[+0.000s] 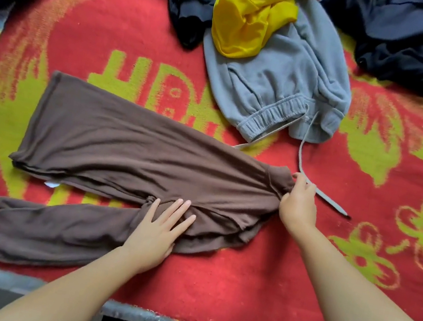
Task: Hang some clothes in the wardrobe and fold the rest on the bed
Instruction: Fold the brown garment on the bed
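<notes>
A red blanket (252,289) with yellow-green lettering and flower shapes covers the whole bed, right down to the grey edge nearest the person. Along the far side, from ten o'clock round to two, lies a heap of dark clothes (412,40), black and navy mixed so that single pieces are hard to tell apart.

At the centre lies the brown top (128,145), flat, its body stretched from nine o'clock towards three, with one long sleeve doubled back along the near side towards eight o'clock.

Just beyond it, at about one o'clock, sits a pair of grey sweatpants (288,89), bunched up, waistband towards the person. A yellow garment (246,22) is crumpled on top of the sweatpants' far end.

The left hand (161,230) rests flat on the brown top where the sleeve joins the body, fingers straight and slightly spread. The right hand (298,201) grips the gathered end of the top at three o'clock, fingers curled round the bunched cloth.

The sweatpants' grey drawstring (303,159) trails out past the right hand.
</notes>
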A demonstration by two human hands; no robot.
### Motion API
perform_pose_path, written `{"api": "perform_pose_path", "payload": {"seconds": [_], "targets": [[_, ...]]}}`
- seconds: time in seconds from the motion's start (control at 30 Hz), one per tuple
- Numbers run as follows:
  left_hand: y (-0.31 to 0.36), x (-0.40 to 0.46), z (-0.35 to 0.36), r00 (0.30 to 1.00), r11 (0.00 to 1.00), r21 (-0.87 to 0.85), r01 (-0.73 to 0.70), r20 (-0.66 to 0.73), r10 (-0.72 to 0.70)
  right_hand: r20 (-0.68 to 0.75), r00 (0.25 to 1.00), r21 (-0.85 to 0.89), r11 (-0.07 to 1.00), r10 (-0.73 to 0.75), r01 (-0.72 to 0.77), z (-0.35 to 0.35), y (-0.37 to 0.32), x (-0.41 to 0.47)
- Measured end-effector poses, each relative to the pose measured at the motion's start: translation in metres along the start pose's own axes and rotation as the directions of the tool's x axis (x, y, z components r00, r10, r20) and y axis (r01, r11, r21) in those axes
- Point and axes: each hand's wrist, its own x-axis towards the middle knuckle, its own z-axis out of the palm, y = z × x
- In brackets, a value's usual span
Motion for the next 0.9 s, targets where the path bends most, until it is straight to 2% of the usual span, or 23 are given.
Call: {"api": "perform_pose_path", "payload": {"seconds": [0.07, 0.13, 0.23, 0.3, 0.37, 0.43, 0.47, 0.5, 0.53, 0.57, 0.6, 0.7, 0.73, 0.77, 0.83, 0.9], "targets": [[-0.007, -0.017, -0.001, 0.999, 0.999, -0.015, 0.046, -0.028, -0.047, 0.005, 1.0, 0.01, 1.0, 0.017, -0.017, -0.003, 0.002, -0.004], [-0.014, -0.032, -0.002, 0.982, 0.981, -0.084, 0.175, -0.053, -0.179, -0.039, 0.999, -0.056, 0.998, -0.036, 0.034, -0.001, -0.004, -0.017], [-0.032, -0.06, 0.001, 0.918, 0.902, -0.184, 0.391, 0.006, -0.396, -0.094, 0.958, -0.126, 0.957, -0.272, 0.26, 0.01, -0.029, -0.054], [-0.043, -0.079, 0.011, 0.917, 0.903, -0.167, 0.397, 0.032, -0.397, -0.039, 0.9, -0.039, 0.9, -0.435, 0.433, 0.028, -0.046, -0.086], [-0.054, -0.096, 0.022, 0.941, 0.935, -0.116, 0.336, 0.003, -0.338, 0.085, 0.869, 0.069, 0.873, -0.487, 0.482, 0.055, -0.061, -0.118], [-0.058, -0.104, 0.028, 0.957, 0.952, -0.109, 0.287, -0.008, -0.29, 0.199, 0.893, 0.138, 0.913, -0.405, 0.383, 0.082, -0.072, -0.142], [-0.065, -0.111, 0.032, 0.962, 0.957, -0.115, 0.268, -0.012, -0.271, 0.269, 0.921, 0.215, 0.949, -0.283, 0.229, 0.1, -0.084, -0.156], [-0.065, -0.11, 0.031, 0.966, 0.961, -0.12, 0.251, -0.034, -0.256, 0.362, 0.923, 0.329, 0.944, -0.129, 0.003, 0.109, -0.09, -0.163], [-0.064, -0.106, 0.027, 0.968, 0.962, -0.149, 0.23, -0.07, -0.242, 0.472, 0.881, 0.432, 0.872, -0.001, -0.23, 0.114, -0.095, -0.167], [-0.067, -0.103, 0.024, 0.967, 0.958, -0.194, 0.211, -0.105, -0.234, 0.56, 0.825, 0.509, 0.756, 0.073, -0.412, 0.12, -0.101, -0.172], [-0.072, -0.102, 0.021, 0.964, 0.952, -0.238, 0.191, -0.138, -0.228, 0.599, 0.794, 0.563, 0.652, 0.102, -0.508, 0.126, -0.106, -0.177], [-0.085, -0.095, 0.015, 0.963, 0.936, -0.341, 0.084, -0.214, -0.164, 0.593, 0.798, 0.674, 0.476, 0.108, -0.565, 0.135, -0.121, -0.186], [-0.085, -0.093, 0.013, 0.975, 0.931, -0.358, 0.068, -0.174, -0.138, 0.583, 0.807, 0.691, 0.463, 0.098, -0.555, 0.134, -0.126, -0.187], [-0.083, -0.091, 0.012, 0.99, 0.931, -0.351, 0.097, -0.066, -0.128, 0.583, 0.809, 0.704, 0.451, 0.076, -0.549, 0.134, -0.13, -0.188], [-0.076, -0.085, 0.016, 0.976, 0.945, -0.26, 0.198, 0.137, -0.167, 0.618, 0.786, 0.717, 0.411, -0.001, -0.563, 0.132, -0.138, -0.189], [-0.069, -0.075, 0.018, 0.949, 0.901, -0.31, 0.304, 0.185, -0.256, 0.644, 0.762, 0.712, 0.413, -0.064, -0.568, 0.128, -0.145, -0.189]]}}
